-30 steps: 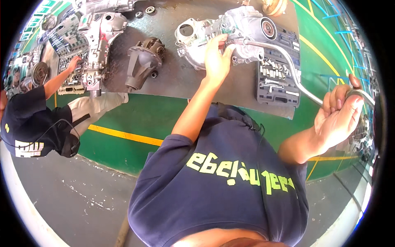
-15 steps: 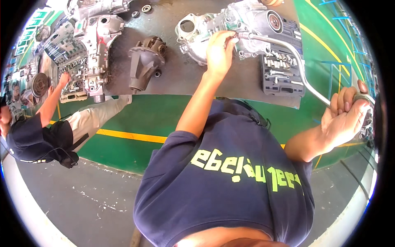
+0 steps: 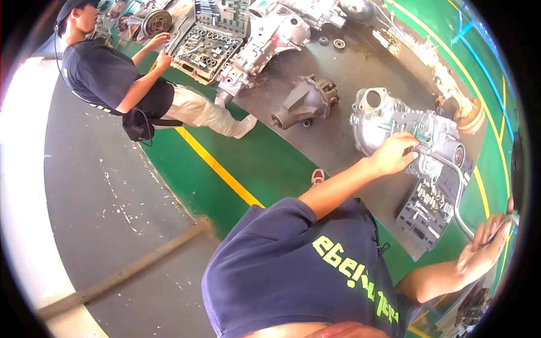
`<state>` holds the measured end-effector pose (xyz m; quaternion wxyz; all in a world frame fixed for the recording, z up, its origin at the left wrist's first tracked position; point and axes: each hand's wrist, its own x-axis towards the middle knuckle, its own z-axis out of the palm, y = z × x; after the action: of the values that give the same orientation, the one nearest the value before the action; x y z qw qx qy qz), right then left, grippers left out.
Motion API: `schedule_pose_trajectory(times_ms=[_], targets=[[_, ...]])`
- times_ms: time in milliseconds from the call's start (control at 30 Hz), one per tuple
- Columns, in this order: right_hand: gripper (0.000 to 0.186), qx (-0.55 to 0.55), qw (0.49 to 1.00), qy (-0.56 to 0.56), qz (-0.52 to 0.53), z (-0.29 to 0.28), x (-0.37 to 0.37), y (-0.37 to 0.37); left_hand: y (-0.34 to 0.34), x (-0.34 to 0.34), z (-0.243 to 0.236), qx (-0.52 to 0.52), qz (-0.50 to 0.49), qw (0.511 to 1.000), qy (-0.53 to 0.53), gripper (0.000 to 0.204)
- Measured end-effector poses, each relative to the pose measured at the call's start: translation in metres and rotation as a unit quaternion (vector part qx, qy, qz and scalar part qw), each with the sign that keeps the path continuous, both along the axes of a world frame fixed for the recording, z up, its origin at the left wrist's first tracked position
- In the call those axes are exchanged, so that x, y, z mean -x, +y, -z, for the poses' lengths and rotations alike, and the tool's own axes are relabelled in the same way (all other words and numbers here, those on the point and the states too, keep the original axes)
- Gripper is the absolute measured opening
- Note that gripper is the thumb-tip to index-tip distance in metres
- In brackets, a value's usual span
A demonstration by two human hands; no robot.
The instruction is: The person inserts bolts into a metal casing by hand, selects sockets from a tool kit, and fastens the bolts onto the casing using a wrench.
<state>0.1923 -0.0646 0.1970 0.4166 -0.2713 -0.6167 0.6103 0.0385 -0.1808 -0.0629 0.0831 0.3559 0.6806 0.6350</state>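
Note:
A bent steel speed brace [image 3: 459, 194] runs between my two hands. My left hand [image 3: 394, 154] has its fingers closed round the socket end, up against the silver gearbox housing [image 3: 406, 119]. What the socket sits on is hidden behind my fingers. At the brace's far end on the right, my right hand [image 3: 482, 246] is wrapped about the handle, close to the picture's rim. Just below the gearbox, an open dark socket case [image 3: 420, 217] holds several sockets and wrenches.
A grey differential housing [image 3: 304, 101] lies left of the gearbox on the metal-topped table [image 3: 349, 62]. Bearing rings [image 3: 338, 43] and a second gearbox [image 3: 270, 45] are farther back. A co-worker [image 3: 112, 73] stands at left by another tool case [image 3: 205, 50]. A rusty axle [image 3: 451, 84] lies behind.
The view has swung left, so the table now slants and the co-worker shows more fully. Both my hands keep hold of the speed brace. The co-worker now has a bent metal tool in hand.

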Motion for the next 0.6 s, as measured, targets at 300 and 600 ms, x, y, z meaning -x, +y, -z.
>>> schedule_pose_trajectory(times_ms=[300,600], targets=[[0.038,0.134,0.892,0.261,-0.345,0.049,0.031,-0.005,0.002,0.007,-0.258,-0.114,0.081,0.988,0.066,0.079],[0.018,-0.178,0.962,0.111,-0.176,0.041,0.121,0.067,0.099,-0.013,-0.341,0.021,-0.125,0.912,0.389,0.023]])
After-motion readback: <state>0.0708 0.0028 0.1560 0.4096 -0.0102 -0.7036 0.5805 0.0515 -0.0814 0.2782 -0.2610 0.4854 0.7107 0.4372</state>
